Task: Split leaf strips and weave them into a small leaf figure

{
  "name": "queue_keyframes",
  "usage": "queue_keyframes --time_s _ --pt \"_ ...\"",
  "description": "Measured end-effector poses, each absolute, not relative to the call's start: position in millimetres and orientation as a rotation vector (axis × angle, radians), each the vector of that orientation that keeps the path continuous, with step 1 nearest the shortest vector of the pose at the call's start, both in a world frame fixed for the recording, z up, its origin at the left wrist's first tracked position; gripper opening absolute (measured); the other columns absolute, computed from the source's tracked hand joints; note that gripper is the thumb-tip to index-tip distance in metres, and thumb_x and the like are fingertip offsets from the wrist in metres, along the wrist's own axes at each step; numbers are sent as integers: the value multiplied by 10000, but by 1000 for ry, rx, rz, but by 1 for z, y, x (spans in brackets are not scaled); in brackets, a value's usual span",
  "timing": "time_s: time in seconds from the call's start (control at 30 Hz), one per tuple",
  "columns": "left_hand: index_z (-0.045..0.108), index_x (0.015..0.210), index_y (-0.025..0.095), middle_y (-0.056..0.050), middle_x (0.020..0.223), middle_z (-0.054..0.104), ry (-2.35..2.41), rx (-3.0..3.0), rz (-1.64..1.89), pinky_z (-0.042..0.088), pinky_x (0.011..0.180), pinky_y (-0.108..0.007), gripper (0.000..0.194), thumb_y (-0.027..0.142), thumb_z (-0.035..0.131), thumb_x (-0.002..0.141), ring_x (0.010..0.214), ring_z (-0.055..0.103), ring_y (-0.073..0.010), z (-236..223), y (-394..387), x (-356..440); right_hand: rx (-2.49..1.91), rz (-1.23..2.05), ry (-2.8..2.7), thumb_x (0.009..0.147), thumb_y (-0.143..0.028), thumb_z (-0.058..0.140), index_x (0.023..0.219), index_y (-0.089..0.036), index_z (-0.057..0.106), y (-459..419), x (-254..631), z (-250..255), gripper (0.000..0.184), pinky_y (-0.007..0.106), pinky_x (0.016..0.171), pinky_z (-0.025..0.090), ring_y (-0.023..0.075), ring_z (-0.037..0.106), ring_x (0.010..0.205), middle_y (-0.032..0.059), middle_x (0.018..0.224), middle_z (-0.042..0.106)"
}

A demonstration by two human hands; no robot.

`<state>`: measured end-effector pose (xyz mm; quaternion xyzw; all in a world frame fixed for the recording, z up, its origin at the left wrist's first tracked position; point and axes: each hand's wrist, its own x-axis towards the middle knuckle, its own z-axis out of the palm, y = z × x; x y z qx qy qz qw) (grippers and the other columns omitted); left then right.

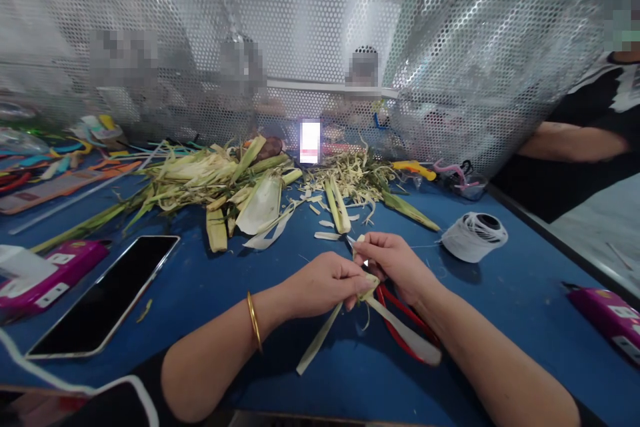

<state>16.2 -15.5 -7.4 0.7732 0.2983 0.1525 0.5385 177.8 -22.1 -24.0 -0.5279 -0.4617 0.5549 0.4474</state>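
My left hand (333, 280), with a gold bangle at the wrist, pinches a small bundle of corn husk strips (371, 285). Two loose strip ends hang from it, a pale strip (320, 340) to the left and a longer one slanting to the lower right. My right hand (390, 260) is closed just above and beside it, with a small pale piece of husk (358, 247) between thumb and finger. Under my hands lies a red-handled cutting tool (395, 327), its metal tip showing past my right fingers; its middle is hidden.
A spool of white thread (474, 237) stands at right. Behind lie a pile of corn husks (200, 173) and shredded scraps (357, 177). A phone (107, 297) and purple power strips (55, 273) flank the blue table. Another person's arm (575, 140) is beyond the right edge.
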Motion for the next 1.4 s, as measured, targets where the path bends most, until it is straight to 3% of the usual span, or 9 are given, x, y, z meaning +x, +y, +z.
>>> queue_keyframes --time_s 0.37,0.67,0.83,0.97,1.07,1.23,1.3,1.4 --pt "568 608 149 29 540 487 676 1669 299 348 495 -203 391 445 489 852 473 419 -77 -7 -17 16 -1167 1247 -863 583 -454 807 653 -172 601 -21 179 -19 355 213 530 464 108 619 545 1 628 673" --pt "688 715 131 36 538 506 693 1640 249 344 485 -204 277 353 546 800 473 436 -77 -8 -20 18 -1053 1146 -933 615 -478 787 676 -193 598 -21 177 -19 347 258 635 505 122 628 588 -9 639 668" --pt "713 741 125 24 537 543 868 1400 475 352 448 -207 250 337 580 755 427 389 -66 -8 -17 19 -1075 1196 -1089 667 -545 724 923 -209 640 -17 194 -8 430 313 677 506 173 663 683 38 796 714" --pt "720 709 117 -15 591 609 949 1290 609 323 419 -193 237 334 626 712 443 406 -60 -6 -9 15 -1207 1001 -1641 748 -466 673 915 -205 676 -21 208 6 310 317 744 472 193 634 808 36 824 702" --pt "714 682 114 -38 619 640 954 1241 631 292 403 -186 226 332 654 679 459 442 -64 -5 -6 11 -1237 874 -1928 789 -372 628 770 -198 672 -22 209 5 181 285 650 437 163 580 678 12 700 661" --pt "728 716 110 -47 656 668 946 1189 648 274 390 -186 193 279 655 658 461 443 -62 -7 -5 12 -1337 704 -1887 808 -331 577 604 -202 593 -13 207 -14 242 278 573 397 152 520 556 -14 543 575" --pt "726 719 104 -58 683 679 942 1139 672 274 385 -186 199 284 666 657 470 451 -62 -8 -5 12 -1382 531 -1879 837 -323 547 647 -209 625 -13 205 -19 234 299 601 414 173 544 587 4 586 608" --pt "717 742 103 -76 750 696 936 1028 732 263 377 -178 205 290 678 669 495 488 -62 -9 -4 12 -1303 -17 -1880 875 -283 524 886 -226 692 -21 198 -16 177 376 759 421 233 597 811 62 832 680"
